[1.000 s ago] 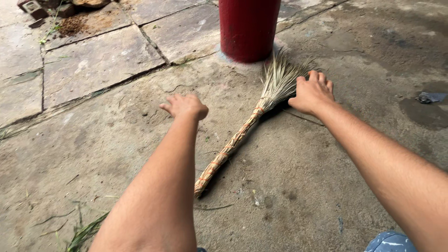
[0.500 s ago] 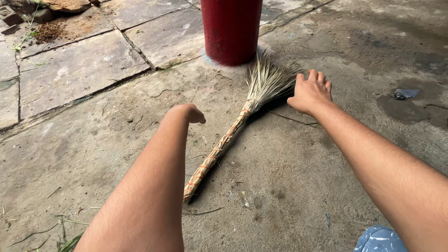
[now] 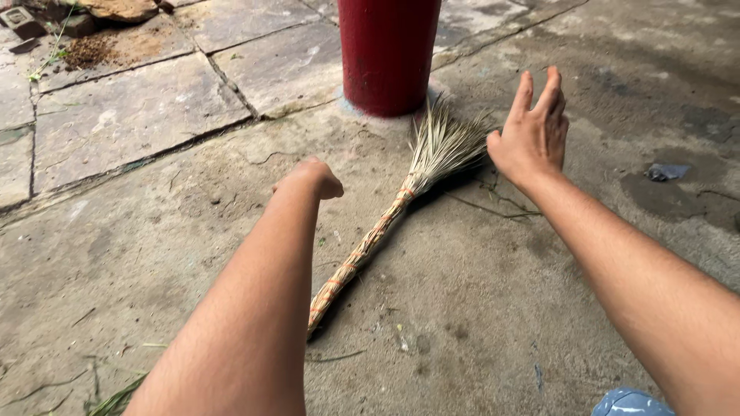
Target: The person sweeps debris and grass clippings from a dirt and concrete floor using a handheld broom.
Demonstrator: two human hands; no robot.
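Grass broom (image 3: 385,219) lies flat on concrete floor (image 3: 501,308), bristles by red pillar (image 3: 388,54). Right hand (image 3: 532,135) raised, fingers spread; left hand (image 3: 312,179) curled, empty. Risk: grabbing loose bristles, snapping them.

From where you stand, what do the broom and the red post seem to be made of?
The broom looks like dried grass or palm fibre: pale straw strands fan out at the head, and the handle is bound with orange cord. The red post looks like painted metal or concrete; its smooth, matt red surface leaves that open.
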